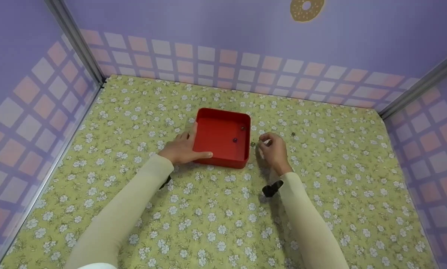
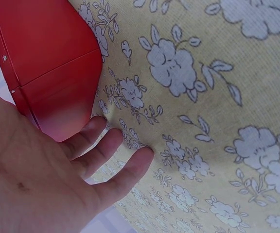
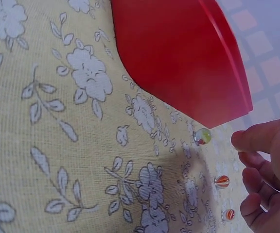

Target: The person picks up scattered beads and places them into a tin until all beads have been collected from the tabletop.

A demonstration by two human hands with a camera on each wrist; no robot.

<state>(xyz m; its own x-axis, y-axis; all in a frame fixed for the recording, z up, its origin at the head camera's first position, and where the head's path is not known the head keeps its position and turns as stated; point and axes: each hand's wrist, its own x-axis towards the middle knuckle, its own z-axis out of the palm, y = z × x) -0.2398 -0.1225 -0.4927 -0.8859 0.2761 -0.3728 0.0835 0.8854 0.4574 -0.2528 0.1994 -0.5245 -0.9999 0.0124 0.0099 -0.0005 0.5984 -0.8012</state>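
A square red box (image 1: 219, 161) stands in front of me with two marbles inside, a dark one (image 1: 235, 140) and another (image 1: 242, 128) by the right wall. My left hand (image 1: 184, 150) rests on its near left corner, thumb over the near rim and a finger along the left wall. The left wrist view shows other fingers (image 2: 130, 172) spread beside the box (image 2: 57, 63). To the right, my right hand (image 1: 274, 151) hovers with bent fingers beside a marble (image 1: 253, 144). A gap separates the fingertips from that clear and green marble (image 3: 202, 136). I see nothing held there.
Two orange striped marbles, one nearer (image 3: 222, 181) and one beyond (image 3: 229, 214), lie on the floral cloth. In the head view a loose marble (image 1: 293, 133) lies right of my right hand. Purple walls (image 1: 208, 30) with checks enclose the cloth-covered surface (image 1: 208, 224).
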